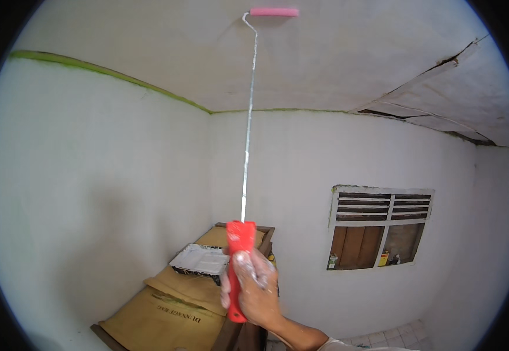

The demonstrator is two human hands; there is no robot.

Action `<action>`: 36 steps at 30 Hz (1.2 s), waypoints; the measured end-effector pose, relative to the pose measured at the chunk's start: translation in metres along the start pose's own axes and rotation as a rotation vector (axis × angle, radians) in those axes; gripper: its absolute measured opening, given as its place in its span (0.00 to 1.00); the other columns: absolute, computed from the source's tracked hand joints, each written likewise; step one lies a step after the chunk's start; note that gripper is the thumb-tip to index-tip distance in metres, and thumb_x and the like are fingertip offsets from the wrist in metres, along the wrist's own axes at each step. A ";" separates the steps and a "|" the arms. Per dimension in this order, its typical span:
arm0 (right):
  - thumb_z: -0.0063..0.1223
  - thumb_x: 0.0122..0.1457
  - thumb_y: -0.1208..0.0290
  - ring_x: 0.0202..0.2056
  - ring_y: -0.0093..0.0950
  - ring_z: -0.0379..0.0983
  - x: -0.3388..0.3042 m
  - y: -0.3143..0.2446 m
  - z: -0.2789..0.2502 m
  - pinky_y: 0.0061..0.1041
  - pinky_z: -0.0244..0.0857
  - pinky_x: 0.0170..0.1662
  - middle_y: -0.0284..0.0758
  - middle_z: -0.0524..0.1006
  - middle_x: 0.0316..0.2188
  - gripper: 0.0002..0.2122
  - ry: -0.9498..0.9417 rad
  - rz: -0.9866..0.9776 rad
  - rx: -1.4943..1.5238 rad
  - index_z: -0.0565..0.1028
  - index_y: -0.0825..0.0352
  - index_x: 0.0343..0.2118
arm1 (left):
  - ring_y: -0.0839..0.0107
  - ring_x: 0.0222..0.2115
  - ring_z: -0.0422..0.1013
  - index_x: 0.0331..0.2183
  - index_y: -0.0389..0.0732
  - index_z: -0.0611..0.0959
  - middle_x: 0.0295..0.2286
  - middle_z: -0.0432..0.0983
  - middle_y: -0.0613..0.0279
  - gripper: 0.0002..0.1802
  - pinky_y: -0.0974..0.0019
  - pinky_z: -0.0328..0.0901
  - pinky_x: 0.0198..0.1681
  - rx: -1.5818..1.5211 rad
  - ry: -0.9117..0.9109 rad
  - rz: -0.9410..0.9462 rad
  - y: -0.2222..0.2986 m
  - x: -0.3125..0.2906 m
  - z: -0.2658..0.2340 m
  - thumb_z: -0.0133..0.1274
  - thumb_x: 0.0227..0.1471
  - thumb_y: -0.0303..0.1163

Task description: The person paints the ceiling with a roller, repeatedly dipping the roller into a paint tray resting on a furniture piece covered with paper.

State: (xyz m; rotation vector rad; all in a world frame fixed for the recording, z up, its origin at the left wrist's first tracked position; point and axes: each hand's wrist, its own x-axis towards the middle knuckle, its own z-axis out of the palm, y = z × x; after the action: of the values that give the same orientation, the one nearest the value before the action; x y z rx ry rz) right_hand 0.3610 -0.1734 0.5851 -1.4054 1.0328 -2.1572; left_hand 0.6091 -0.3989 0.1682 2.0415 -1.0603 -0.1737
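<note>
My right hand (253, 286), smeared with white paint, is closed round the red handle (241, 234) of a paint roller. Its long thin metal rod (248, 128), spotted with white, rises nearly upright to a bent top end. There the pink roller sleeve (274, 11) is up at the ceiling (301, 64), lying crosswise; whether it presses on the surface I cannot tell. Behind the hand, to its left, a dark paint tray (200, 260) coated in white paint rests on brown paper bags (166, 316). My left hand is out of sight.
The paper covers a wooden piece of furniture (105, 331) along the left wall (90, 134). Green trim (108, 73) edges the ceiling, which has dark gaps (383, 113) at right. A louvred window (380, 228) with small packages on its sill is in the far wall. Floor tiles (392, 338) show lower right.
</note>
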 end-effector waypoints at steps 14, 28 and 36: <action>0.38 0.66 0.58 0.11 0.22 0.62 0.008 0.003 -0.039 0.22 0.60 0.15 0.33 0.65 0.14 0.17 0.140 -0.011 -0.073 0.66 0.71 0.40 | 0.41 0.36 0.72 0.41 0.28 0.76 0.38 0.73 0.36 0.34 0.45 0.69 0.37 0.071 -0.027 -0.077 -0.020 0.020 0.030 0.40 0.55 0.54; 0.37 0.66 0.58 0.11 0.21 0.61 0.046 -0.012 -0.044 0.20 0.58 0.14 0.31 0.65 0.13 0.17 0.185 -0.062 -0.063 0.67 0.72 0.38 | 0.42 0.36 0.72 0.40 0.28 0.77 0.37 0.73 0.36 0.34 0.45 0.69 0.37 0.116 -0.117 -0.031 -0.026 0.025 0.032 0.38 0.55 0.54; 0.36 0.66 0.60 0.11 0.21 0.63 -0.025 -0.032 -0.031 0.20 0.58 0.15 0.32 0.66 0.13 0.16 0.110 -0.067 -0.060 0.67 0.72 0.39 | 0.41 0.36 0.72 0.40 0.27 0.76 0.38 0.72 0.35 0.35 0.44 0.68 0.37 0.094 -0.202 -0.076 -0.019 0.018 0.019 0.37 0.56 0.55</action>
State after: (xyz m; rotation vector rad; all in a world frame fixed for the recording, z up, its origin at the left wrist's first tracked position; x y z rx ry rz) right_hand 0.3466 -0.1245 0.5855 -1.3799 1.1138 -2.2918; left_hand 0.6238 -0.4173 0.1468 2.1853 -1.1326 -0.3825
